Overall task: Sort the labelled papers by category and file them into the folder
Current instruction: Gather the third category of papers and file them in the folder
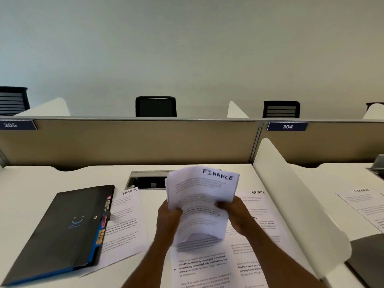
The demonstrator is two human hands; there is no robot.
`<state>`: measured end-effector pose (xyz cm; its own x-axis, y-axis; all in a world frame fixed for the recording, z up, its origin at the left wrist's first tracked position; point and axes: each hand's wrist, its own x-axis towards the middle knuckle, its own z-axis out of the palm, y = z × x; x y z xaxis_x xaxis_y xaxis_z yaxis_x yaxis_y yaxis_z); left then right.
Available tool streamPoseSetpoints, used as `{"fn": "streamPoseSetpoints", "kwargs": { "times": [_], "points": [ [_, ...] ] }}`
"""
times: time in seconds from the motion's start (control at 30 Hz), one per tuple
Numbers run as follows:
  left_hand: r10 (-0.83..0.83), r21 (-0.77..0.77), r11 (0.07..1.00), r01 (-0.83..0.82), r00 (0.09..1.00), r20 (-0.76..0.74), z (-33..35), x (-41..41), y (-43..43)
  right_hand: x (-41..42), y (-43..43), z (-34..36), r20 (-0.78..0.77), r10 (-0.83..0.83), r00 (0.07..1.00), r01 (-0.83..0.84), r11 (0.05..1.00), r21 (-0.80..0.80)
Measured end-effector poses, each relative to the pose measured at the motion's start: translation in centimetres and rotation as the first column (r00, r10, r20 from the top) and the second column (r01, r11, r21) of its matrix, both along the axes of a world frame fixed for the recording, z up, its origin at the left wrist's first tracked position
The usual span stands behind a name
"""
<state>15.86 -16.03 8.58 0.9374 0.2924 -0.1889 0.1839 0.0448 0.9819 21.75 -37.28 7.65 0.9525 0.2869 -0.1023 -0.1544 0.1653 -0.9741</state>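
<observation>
Both hands hold up a stack of printed papers [202,196] above the desk; its front sheet is headed FINANCE. My left hand [169,218] grips the stack's left edge and my right hand [232,214] grips its right edge. A black folder [62,229] with a blue spine and coloured tabs, one reading HR, lies closed at the left. A sheet headed SPORTS [124,221] lies beside the folder. Another SPORTS sheet [259,206] lies to the right, partly under my right hand. More printed sheets [203,265] lie under my forearms.
A white divider [291,194] bounds the desk on the right; beyond it lies another FINANCE sheet [363,202]. A beige partition [145,142] closes the back. An open cable box [147,180] sits in the desk behind the held stack.
</observation>
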Motion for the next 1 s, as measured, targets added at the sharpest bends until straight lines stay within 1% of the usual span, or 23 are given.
{"fn": "streamPoseSetpoints", "kwargs": {
  "times": [0.1, 0.17, 0.23, 0.3, 0.37, 0.43, 0.47, 0.53, 0.6, 0.63, 0.7, 0.8, 0.87, 0.93, 1.0],
  "points": [
    [0.0, 0.078, 0.997, 0.005, 0.998, -0.064, -2.2, -1.5, 0.0, -1.0, 0.0, -2.8, -0.02, 0.012, 1.0, -0.014, 0.991, -0.136],
    [-0.014, 0.105, 0.994, 0.022, 0.997, -0.08, -3.4, -1.7, 0.3, -1.3, -0.2, -3.8, -0.03, 0.009, 1.0, -0.014, 0.986, -0.167],
    [-0.012, 0.135, 0.99, 0.024, 0.996, -0.088, -3.9, -1.3, 0.6, -1.2, -0.5, -4.1, -0.027, 0.013, 1.0, -0.017, 0.986, -0.166],
    [0.006, 0.166, 0.986, 0.01, 0.996, -0.094, -4.0, -0.9, 0.7, -1.1, -0.5, -4.1, -0.018, 0.022, 1.0, -0.026, 0.971, -0.239],
    [0.015, 0.189, 0.982, 0.003, 0.995, -0.095, -3.6, -0.7, 0.4, -0.9, -0.3, -4.3, 0.002, 0.028, 1.0, -0.025, 0.924, -0.382],
    [0.008, 0.22, 0.975, 0.01, 0.997, -0.077, -3.5, -0.3, 0.2, -0.6, 0.1, -4.2, 0.024, -0.035, 0.999, 0.043, 0.854, -0.519],
    [-0.005, 0.231, 0.973, 0.02, 0.998, -0.065, -3.4, -0.1, 0.2, -0.5, 0.3, -4.0, 0.048, -0.075, 0.996, 0.089, 0.821, -0.564],
    [-0.018, 0.226, 0.974, 0.027, 0.999, -0.045, -2.8, 0.2, 0.3, 0.0, 0.6, -3.1, 0.123, -0.082, 0.989, 0.141, 0.781, -0.608],
    [0.0, 0.216, 0.976, 0.006, 1.0, -0.026, -2.1, 0.6, 0.8, 0.4, 0.9, -2.1, 0.186, -0.04, 0.982, 0.148, 0.773, -0.617],
    [0.008, 0.216, 0.976, -0.003, 1.0, -0.023, -1.9, 0.8, 1.2, 0.6, 1.0, -1.7, 0.193, -0.019, 0.981, 0.135, 0.78, -0.611],
    [0.026, 0.206, 0.978, -0.019, 0.999, -0.032, -1.5, 1.2, 2.2, 0.8, 1.5, -1.1, 0.16, 0.018, 0.987, 0.081, 0.803, -0.59],
    [0.048, 0.142, 0.989, -0.039, 0.997, -0.061, -0.8, 1.2, 4.1, 0.8, 2.2, -0.3, 0.032, 0.118, 0.992, -0.09, 0.877, -0.473],
    [0.037, 0.071, 0.997, -0.032, 0.997, -0.068, -0.5, 0.8, 5.5, 0.5, 3.2, 0.1, -0.067, 0.174, 0.983, -0.186, 0.904, -0.385],
    [0.027, 0.0, 1.0, -0.027, 0.996, -0.08, -0.6, 0.4, 6.9, 0.4, 4.4, 0.0, -0.143, 0.19, 0.971, -0.229, 0.907, -0.353],
    [0.026, -0.037, 0.999, -0.03, 0.995, -0.092, -1.0, -0.1, 8.3, 0.5, 6.0, -0.4, -0.175, 0.155, 0.972, -0.213, 0.897, -0.387]
  ]
}}
